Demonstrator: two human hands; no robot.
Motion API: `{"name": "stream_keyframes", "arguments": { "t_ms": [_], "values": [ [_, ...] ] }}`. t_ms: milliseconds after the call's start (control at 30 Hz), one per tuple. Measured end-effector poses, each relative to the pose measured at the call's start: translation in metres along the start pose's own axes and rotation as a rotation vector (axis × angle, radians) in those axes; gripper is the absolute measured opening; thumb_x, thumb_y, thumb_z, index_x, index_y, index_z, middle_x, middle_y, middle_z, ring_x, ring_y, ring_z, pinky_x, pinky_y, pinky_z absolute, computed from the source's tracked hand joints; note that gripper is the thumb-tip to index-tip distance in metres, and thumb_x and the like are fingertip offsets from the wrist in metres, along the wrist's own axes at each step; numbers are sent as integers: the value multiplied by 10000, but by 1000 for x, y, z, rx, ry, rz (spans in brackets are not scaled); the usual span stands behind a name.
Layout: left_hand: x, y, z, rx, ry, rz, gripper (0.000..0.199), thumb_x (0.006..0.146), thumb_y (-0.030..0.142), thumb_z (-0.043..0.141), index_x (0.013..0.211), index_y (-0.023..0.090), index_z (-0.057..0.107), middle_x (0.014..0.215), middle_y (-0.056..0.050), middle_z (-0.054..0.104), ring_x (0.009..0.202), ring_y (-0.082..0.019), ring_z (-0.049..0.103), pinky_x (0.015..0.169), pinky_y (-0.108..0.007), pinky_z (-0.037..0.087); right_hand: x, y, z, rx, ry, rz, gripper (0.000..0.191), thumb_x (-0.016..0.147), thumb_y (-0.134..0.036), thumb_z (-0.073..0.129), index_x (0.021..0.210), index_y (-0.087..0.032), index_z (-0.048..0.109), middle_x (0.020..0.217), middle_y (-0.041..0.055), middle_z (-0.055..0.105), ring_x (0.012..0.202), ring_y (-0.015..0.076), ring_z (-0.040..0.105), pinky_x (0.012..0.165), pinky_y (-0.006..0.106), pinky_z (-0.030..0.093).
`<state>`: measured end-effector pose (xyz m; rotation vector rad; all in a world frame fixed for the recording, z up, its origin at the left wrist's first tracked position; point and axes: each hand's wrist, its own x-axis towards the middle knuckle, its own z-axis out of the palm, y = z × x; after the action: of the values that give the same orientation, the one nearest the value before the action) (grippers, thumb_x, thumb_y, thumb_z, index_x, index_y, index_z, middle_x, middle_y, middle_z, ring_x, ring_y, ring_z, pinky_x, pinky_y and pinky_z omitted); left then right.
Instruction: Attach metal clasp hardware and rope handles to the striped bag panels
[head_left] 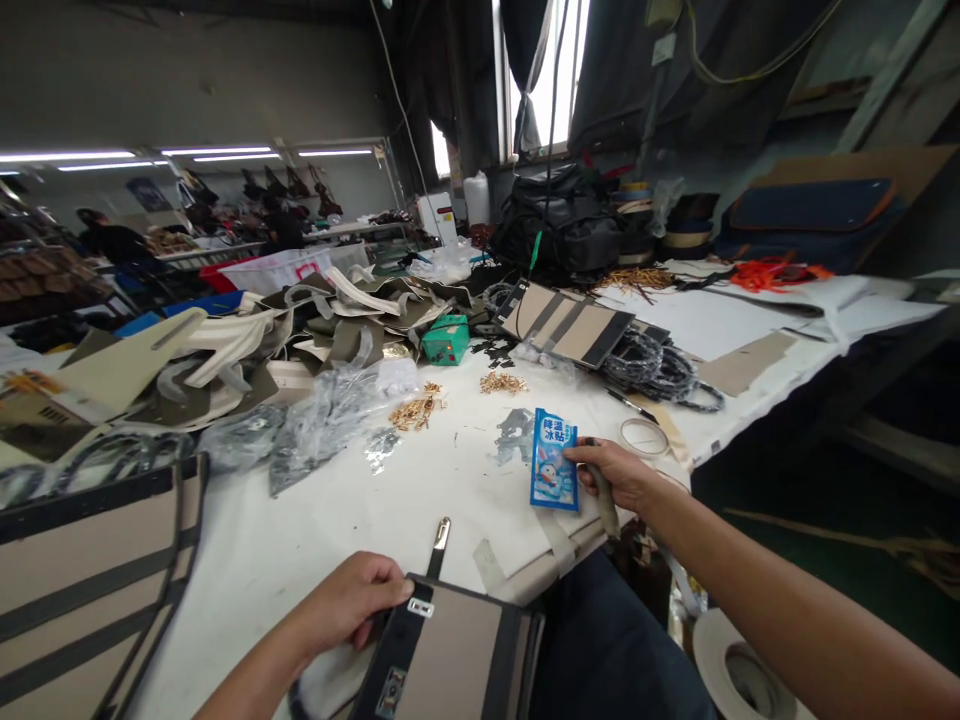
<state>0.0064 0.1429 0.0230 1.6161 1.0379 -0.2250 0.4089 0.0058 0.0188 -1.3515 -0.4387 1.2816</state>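
My left hand [360, 598] pinches the top corner of a beige bag [457, 640] with black stripes, black trim and metal fittings. A black strap with a gold metal tip [441, 535] sticks up from that bag's edge. My right hand [616, 470] is closed, its fingertips on the right edge of a blue packet [553, 465] with a cartoon print. A tool with a thick grey-brown handle [606, 505] also sits in this hand, its working end hidden. Left of the packet, dark smudged scraps [516, 437] lie on the white table [420, 480].
Small gold fittings [416, 412] lie in piles near a green box [445, 340]. Another striped bag [566, 318] and coiled dark cords [652, 368] are behind the packet. A striped panel [90, 590] fills the left. Tape rolls [739, 660] hang below the table edge.
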Motion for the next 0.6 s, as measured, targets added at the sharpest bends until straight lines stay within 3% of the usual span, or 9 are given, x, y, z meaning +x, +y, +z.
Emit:
{"name": "stream_keyframes", "arguments": {
  "t_ms": [300, 600],
  "values": [
    [0, 3, -1, -4, -13, -22, 702, 611, 853, 695, 722, 168, 590, 498, 34, 524, 389, -84, 393, 419, -229, 176, 5, 3, -1, -6, -11, 46, 174, 757, -183, 717, 772, -193, 544, 462, -38, 522, 395, 99, 450, 366, 172, 369],
    [-1, 5, -2, -10, -13, -36, 696, 608, 841, 711, 740, 164, 617, 520, 32, 544, 397, -88, 403, 421, -229, 193, 3, 2, -2, -19, -14, 41, 196, 744, -200, 726, 781, -201, 533, 479, -48, 513, 404, 95, 448, 369, 171, 355]
  ]
}}
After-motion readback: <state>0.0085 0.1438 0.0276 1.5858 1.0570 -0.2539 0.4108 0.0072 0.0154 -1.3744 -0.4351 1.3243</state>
